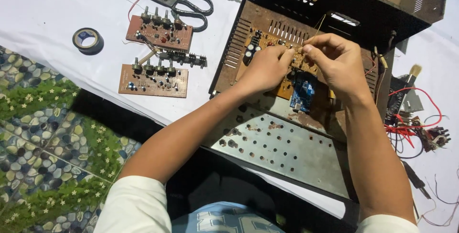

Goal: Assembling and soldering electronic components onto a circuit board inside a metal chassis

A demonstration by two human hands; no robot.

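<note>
We are pinching with both hands at 1 spot on the brown circuit board (291,65) lying inside the open metal chassis (287,147). Our left hand (265,68) and right hand (334,61) are meeting fingertip to fingertip, gripping something too small to make out. A small blue module (303,92) is sitting just below. 2 loose boards (155,77) and scissors (179,4) are lying to the left.
</note>
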